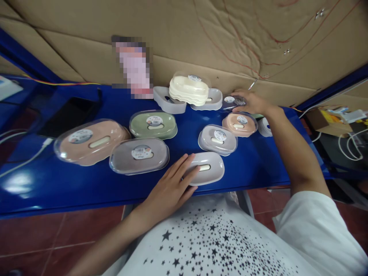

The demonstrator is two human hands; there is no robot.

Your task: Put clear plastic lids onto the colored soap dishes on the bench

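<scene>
Left fingers [189, 178] apart on grey box [215, 175], right hand [253, 102] at clear lid [227, 104] — grip unclear

The boxes [216, 175] are pale grey, peach and green, with cream handles [205, 168]. The table [253, 165] is blue, the cardboard [178, 34] brown. Black stars scatter across the white shirt [215, 241].

On the table [258, 165], a container [215, 173] lies front centre, stacked trays [188, 90] behind, a phone [71, 113] left
</scene>
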